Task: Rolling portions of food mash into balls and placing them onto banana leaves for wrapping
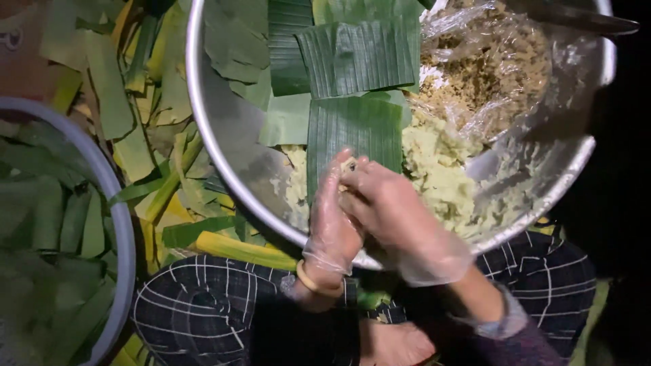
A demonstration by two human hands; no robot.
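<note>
Your gloved left hand [333, 224] and right hand [390, 213] cup a small lump of yellow mash [348, 166] over the metal basin's rim [224, 169] — squeeze loosely and crumbs may drop outside — onto the leaf scraps [163, 176].

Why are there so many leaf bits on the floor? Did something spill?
It looks like trimmings, not a spill. Cut leaf strips lie scattered on the floor left of the metal bowl. Inside it, the yellow mash and leaf pieces stay put, and both gloved hands, left hand and right hand, press a lump over it.
</note>
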